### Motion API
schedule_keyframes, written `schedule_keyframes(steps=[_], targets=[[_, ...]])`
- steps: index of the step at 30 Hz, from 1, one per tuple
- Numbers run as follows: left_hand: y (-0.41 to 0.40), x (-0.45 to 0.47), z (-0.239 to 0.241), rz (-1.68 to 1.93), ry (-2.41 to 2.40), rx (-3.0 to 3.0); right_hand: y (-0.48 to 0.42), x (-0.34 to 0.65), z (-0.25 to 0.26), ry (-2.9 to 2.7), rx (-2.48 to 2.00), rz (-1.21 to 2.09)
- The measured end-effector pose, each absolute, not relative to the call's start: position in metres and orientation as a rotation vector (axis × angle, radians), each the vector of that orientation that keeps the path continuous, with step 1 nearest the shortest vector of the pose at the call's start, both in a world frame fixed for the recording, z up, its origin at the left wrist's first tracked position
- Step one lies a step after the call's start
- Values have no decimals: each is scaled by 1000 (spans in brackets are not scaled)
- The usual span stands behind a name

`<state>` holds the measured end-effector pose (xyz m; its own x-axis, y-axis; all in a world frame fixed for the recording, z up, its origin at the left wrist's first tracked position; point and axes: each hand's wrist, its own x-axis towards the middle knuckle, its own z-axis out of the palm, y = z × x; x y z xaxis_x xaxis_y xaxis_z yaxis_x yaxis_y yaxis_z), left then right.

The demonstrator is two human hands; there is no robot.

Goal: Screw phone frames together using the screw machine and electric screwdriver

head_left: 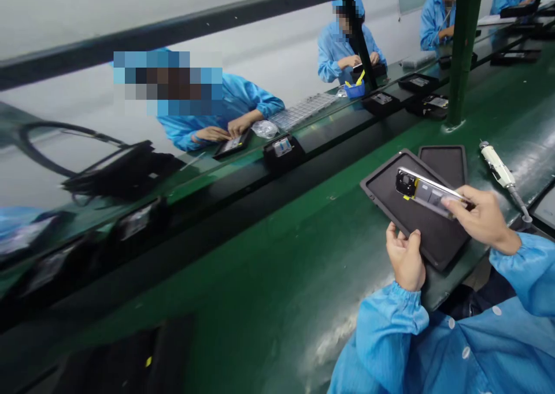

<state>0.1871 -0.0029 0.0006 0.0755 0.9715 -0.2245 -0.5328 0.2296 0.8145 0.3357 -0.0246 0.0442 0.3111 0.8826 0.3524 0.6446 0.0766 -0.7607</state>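
Note:
An opened phone point(429, 196) is held above a black tray in my right hand point(488, 218). Its camera block points away to the upper left, and bits of yellow show beside that block. Thumb and fingers close on the phone's near end. My left hand point(406, 258) grips the near left edge of the black tray point(390, 183), with the thumb over the rim. The tray lies tilted on the green bench and overlaps a second black tray point(451, 157) behind it.
A white electric screwdriver point(498, 166) lies to the right of the trays. A green post point(462, 59) rises beyond them. Black trays with phones, one of them point(284, 151), line a dark conveyor strip point(243, 197). Across it, co-workers in blue point(225, 102) handle parts. Dark trays point(125, 359) sit lower left.

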Motion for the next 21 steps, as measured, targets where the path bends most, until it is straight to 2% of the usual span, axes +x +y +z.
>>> schedule_keyframes(steps=[2,4,8,12,14,18,21], targets=[[-4,187,1,1227,884,630,-19,326,45,-1510,-1635,-32],[-5,187,1,1214,878,635,-13,314,42,-1685,-1609,-212],[-2,180,3,1214,866,606,-13,308,34,-2015,-1525,-199],[4,160,6,1200,862,586,-25,331,35,-1740,-1504,-103],[6,146,9,1173,879,579,-32,340,34,-1471,-1577,164],[5,113,17,1105,921,613,-48,323,29,-1198,-1478,1105],[4,75,26,1109,981,674,-59,297,26,-1190,-1328,1487]])
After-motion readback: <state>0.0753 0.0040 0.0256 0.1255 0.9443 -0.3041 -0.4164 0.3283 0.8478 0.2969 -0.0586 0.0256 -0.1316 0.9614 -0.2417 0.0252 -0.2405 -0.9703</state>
